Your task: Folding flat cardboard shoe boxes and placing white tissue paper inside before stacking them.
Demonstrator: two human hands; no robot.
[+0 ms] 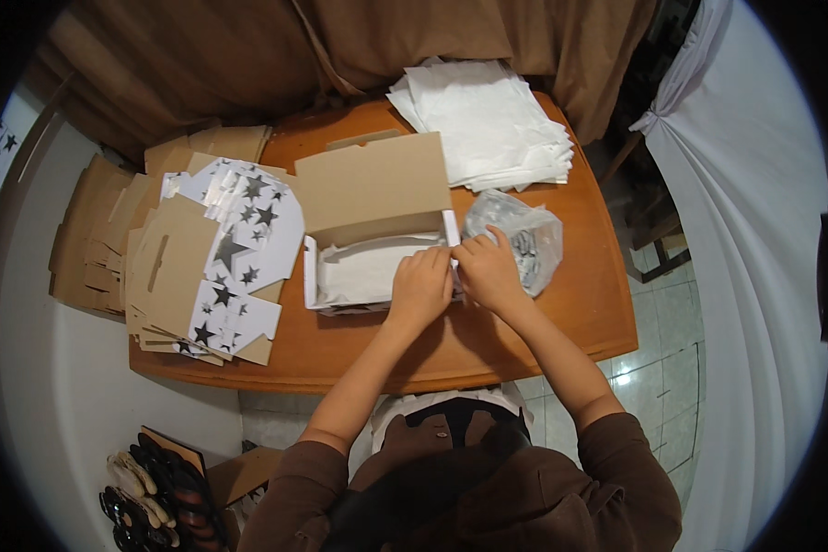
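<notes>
An open cardboard box [374,187] with a white inside sits mid-table, its brown lid standing up at the back. White tissue paper [363,269] lines it. My left hand [420,287] rests on the box's right front corner, fingers curled over the tissue. My right hand [488,270] is pressed next to it at the box's right edge, fingertips pinching the paper or the box wall; which one I cannot tell. A clear plastic bag [527,235] with small dark items lies just right of my right hand.
Flat unfolded boxes [213,267], brown and white with black stars, are piled at the table's left. A stack of white tissue sheets [488,124] lies at the back right. The wooden table [580,304] ends near my body. Sandals [147,488] lie on the floor, lower left.
</notes>
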